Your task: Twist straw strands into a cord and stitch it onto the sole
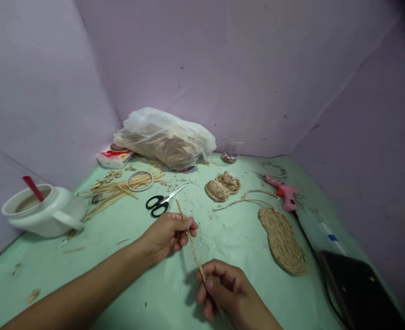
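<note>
A thin twisted straw cord runs between my two hands above the green tabletop. My left hand pinches it near its far end, which sticks up past the fingers. Closer to me, my right hand grips the same cord between thumb and fingers, and its tail trails down out of the frame. Just beyond my left hand lie black-handled scissors, blades apart. Further right, a sole-shaped coiled straw piece rests flat, and behind it are small coiled straw pieces.
A pink glue gun with a black cable lies at right, near a dark phone-like slab. Loose straw strips, a ring and a white pot are at left. A plastic bag sits against the wall.
</note>
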Tool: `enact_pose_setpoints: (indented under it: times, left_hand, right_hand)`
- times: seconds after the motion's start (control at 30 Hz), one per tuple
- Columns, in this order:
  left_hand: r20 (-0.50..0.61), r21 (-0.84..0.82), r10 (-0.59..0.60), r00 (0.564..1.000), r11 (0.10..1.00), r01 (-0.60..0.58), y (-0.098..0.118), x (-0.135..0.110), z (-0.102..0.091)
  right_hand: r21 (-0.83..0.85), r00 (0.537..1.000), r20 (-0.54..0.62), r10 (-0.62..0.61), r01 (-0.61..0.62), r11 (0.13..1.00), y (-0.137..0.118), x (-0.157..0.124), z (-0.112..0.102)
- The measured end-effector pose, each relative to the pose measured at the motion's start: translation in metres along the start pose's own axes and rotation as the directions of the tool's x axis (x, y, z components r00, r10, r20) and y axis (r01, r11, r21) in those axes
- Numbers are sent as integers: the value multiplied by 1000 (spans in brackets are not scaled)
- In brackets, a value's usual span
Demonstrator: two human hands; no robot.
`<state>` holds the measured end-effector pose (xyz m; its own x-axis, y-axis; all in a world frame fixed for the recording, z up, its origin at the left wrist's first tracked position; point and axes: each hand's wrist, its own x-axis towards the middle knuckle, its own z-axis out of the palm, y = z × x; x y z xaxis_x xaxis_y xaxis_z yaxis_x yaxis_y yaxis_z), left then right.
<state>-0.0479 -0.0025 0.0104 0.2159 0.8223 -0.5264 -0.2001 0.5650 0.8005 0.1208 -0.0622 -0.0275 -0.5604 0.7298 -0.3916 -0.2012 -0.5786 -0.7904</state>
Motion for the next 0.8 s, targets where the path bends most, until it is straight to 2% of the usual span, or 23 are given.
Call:
enact_pose_setpoints:
  times: [0.1,0.2,0.37,0.5,0.6,0.8]
  left_hand:
    - [35,2,42,999,999,-42,-1,-5,1]
    - [104,31,43,994,998,-47,-3,-13,9]
    - [161,68,29,987,997,-41,-12,-19,20]
    - [216,42,31,976,998,-41,-16,-17,21]
    - [221,-12,45,974,999,-43,-15,-17,21]
    - [159,-69,61,985,996,-50,-13,-16,22]
  right_hand:
    - [-34,998,13,-54,54,998,-2,-3,2]
    - [28,996,-5,-94,95,995,-8,-5,7]
    - [177,998,-62,-14,24,984,-16,-7,16]
    - [168,994,-105,20,-2,986,-15,-8,12]
    - [164,992,-126,2,19,986,-16,-9,10]
    - [161,985,-173,7,21,987,-20,-10,10]
